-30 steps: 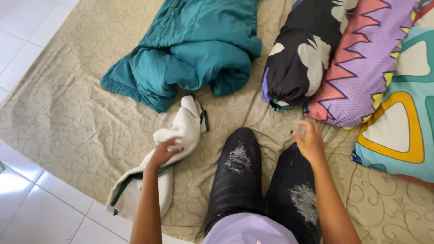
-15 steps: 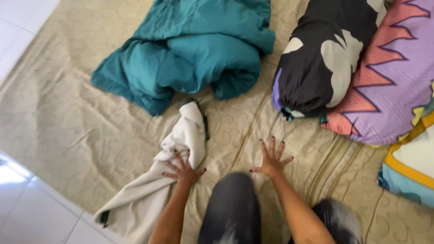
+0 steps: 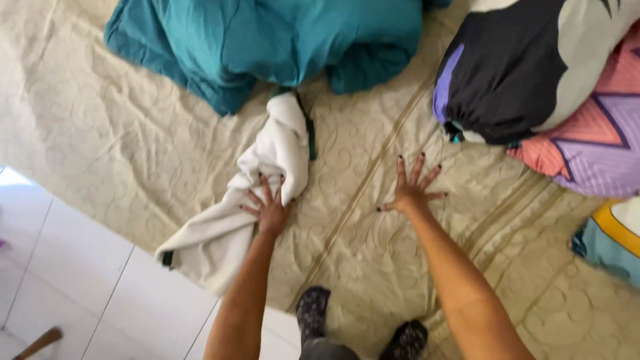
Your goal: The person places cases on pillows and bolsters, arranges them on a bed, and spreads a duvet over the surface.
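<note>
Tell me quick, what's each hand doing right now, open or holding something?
Left hand: open, palm down on the white towel, not gripping it.
Right hand: open, fingers spread, flat on the beige quilted bedspread, holding nothing.

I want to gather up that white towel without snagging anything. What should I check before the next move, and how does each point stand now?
1. Left hand on the white towel: ok, fingers spread flat on it, not gripping.
2. Right hand free: ok, flat on the beige quilt, holding nothing.
3. Towel clear of the teal blanket: not ok, its top end touches the blanket's edge.
4. Towel fully on the quilt: not ok, its lower end hangs over the white tile floor.
5. Pillows clear of the towel: ok, well apart.
6. Anything under the towel: cannot tell.
</note>
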